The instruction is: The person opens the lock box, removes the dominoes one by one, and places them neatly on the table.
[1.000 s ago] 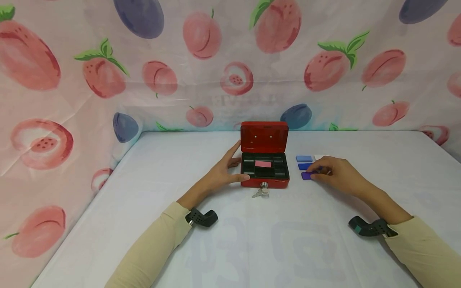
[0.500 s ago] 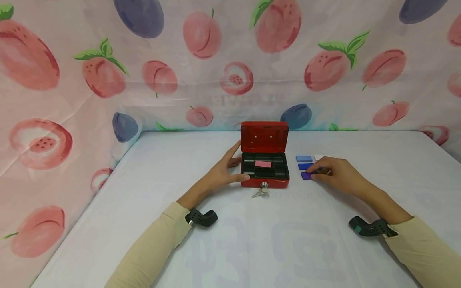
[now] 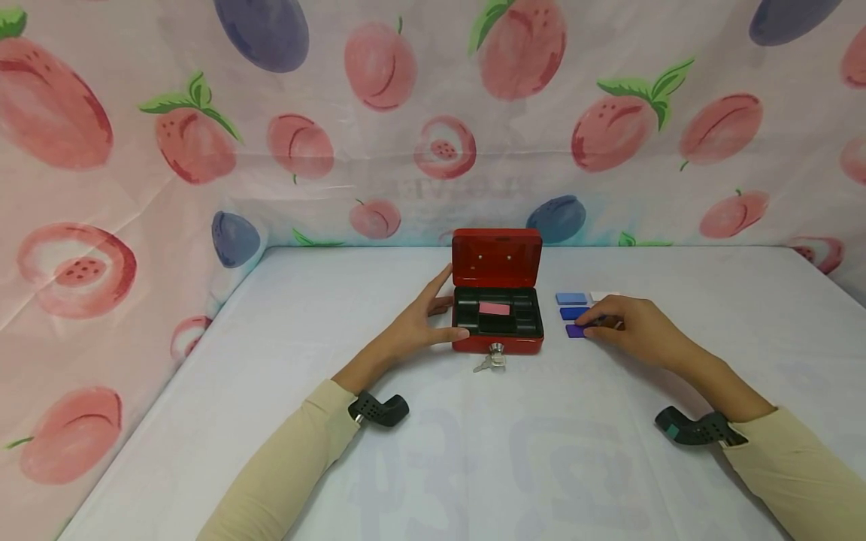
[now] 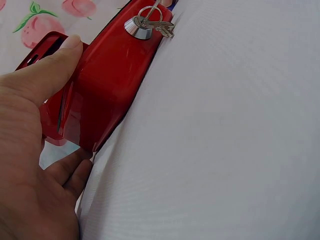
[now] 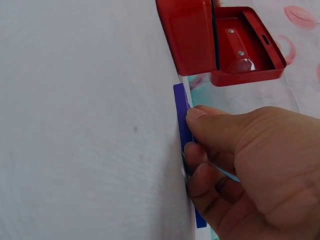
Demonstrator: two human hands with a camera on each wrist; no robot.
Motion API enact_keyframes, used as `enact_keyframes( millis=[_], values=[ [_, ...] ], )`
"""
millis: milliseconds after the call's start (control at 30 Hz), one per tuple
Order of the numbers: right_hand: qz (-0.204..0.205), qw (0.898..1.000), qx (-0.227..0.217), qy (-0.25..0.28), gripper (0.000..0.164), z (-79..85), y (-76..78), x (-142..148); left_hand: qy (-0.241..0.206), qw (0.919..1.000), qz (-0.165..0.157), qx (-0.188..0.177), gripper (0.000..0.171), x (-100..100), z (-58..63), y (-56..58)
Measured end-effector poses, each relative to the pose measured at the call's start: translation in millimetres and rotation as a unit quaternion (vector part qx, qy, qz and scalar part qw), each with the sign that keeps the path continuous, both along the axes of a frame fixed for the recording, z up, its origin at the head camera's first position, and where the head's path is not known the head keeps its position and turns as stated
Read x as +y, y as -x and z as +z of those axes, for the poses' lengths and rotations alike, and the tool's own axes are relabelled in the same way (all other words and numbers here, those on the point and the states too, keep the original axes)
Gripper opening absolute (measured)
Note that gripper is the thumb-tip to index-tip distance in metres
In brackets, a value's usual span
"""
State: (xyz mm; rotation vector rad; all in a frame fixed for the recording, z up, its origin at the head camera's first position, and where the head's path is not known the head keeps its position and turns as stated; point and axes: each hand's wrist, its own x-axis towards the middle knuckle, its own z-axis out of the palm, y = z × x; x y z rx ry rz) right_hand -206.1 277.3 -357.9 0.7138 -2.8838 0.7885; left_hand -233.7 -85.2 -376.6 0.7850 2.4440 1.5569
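A red cash box (image 3: 497, 344) stands with its lid up, its black tray inside. A flat pink block (image 3: 495, 309) lies in that tray. My left hand (image 3: 419, 319) rests against the box's left end, thumb over the front rim and index finger reaching back along the side. To the right of the box, my right hand (image 3: 632, 327) pinches the end of a thin purple block (image 5: 181, 105) between thumb and fingers. The block lies low along the white tabletop. Part of it is hidden by the fingers.
A blue block (image 3: 572, 312) and a light blue block (image 3: 571, 298) lie behind the purple one. A white block (image 3: 602, 295) shows partly behind the right hand. Keys (image 3: 485, 364) hang from the lock at the box front. Fruit-patterned cloth (image 3: 379, 135) forms the backdrop.
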Motion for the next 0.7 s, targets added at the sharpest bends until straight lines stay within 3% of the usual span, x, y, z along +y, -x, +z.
enact_keyframes(
  millis=[400, 433, 700],
  values=[
    [-0.009, 1.000, 0.010, -0.007, 0.016, 2.2, 1.8, -2.3, -0.002, 1.0000, 0.001, -0.001, 0.100, -2.3, 0.2, -1.4],
    [-0.009, 1.000, 0.015, -0.006, 0.016, 2.9, 1.9, -2.7, -0.003, 1.0000, -0.001, -0.005, 0.100, -2.3, 4.3, -4.1],
    [-0.006, 0.999, 0.036, 0.013, 0.015, 16.4, -0.4, -9.5, -0.006, 0.9999, -0.006, -0.008, 0.097, -1.8, -0.2, -0.5]
  ],
)
